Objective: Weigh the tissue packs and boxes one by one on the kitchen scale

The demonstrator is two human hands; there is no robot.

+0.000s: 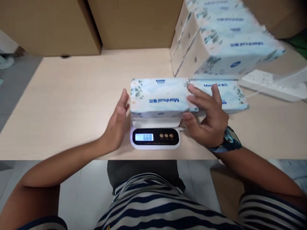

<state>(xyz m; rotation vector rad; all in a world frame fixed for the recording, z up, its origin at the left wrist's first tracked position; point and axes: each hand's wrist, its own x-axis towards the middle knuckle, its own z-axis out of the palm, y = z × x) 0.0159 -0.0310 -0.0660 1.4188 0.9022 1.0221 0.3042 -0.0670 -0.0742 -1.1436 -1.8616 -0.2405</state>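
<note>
A pale-blue and white, plastic-wrapped rectangular tissue pack (158, 97) is set flat on a white plastic digital scale (155, 146), whose lit display (144, 137) is read as 6.68. Its wrap is printed with upside-down blue "Manhua" lettering and green leaf sprays. The left bare hand (117, 124) is held unclenched beside the left end; the right bare hand's (207, 118) fingers are spread loosely against the right end.

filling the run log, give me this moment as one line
left hand: open beside Manhua pack, contact unclear | right hand: spread at pack's right end | scale: under pack, reads 6.68
</note>
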